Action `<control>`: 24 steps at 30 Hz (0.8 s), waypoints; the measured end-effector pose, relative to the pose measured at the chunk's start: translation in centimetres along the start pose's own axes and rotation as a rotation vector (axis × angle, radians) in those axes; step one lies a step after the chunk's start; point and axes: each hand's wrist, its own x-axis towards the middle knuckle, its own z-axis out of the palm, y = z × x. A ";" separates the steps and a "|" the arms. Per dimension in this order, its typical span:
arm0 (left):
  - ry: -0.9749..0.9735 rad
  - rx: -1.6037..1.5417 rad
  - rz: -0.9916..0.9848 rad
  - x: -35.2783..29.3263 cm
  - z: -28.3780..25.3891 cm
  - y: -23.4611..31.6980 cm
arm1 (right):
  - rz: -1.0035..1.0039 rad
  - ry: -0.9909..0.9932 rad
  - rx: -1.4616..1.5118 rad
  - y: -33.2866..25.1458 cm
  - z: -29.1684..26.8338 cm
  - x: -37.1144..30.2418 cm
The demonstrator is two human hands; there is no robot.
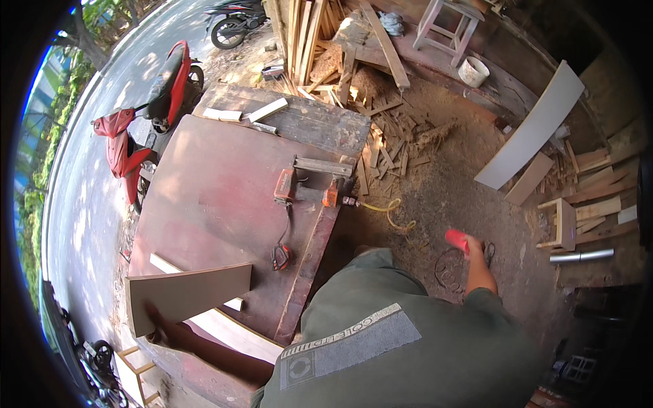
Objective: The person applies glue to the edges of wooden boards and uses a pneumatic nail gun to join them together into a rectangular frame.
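At the near left of the worktable (218, 170), my left hand (160, 328) is closed round the lower edge of a flat grey-white board (194, 294). A finger or thumb lies dark against the board's face, and the board stands tilted up off the tabletop. Under and beside it rests a long pale panel (238, 334), with a narrow white strip (163, 264) showing behind. A red and black tape measure (280, 257) is on the table to the right of the board. My right hand is not in view.
An orange air tool (331, 193) with a yellow hose (389, 209) lies by the table's right edge, near another red tool (283, 185). Wood scraps (394, 139) litter the ground. A white board (534, 129) leans at right. A red motorbike (126, 146) stands beyond the table.
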 end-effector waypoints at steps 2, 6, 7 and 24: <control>-0.019 0.040 -0.054 0.5 -0.6 -0.5 | -0.299 0.076 -0.133 -7.3 -0.7 -0.3; -0.054 -0.061 -0.105 0.8 -0.4 -0.9 | -0.998 0.336 -0.010 -20.5 -4.3 -3.4; -0.083 -0.061 -0.100 0.6 0.0 -0.3 | -1.120 0.235 0.174 -23.7 -6.1 -6.7; -0.061 -0.046 -0.086 -4.1 0.7 5.9 | -1.492 -1.199 1.046 -37.7 -6.1 -44.7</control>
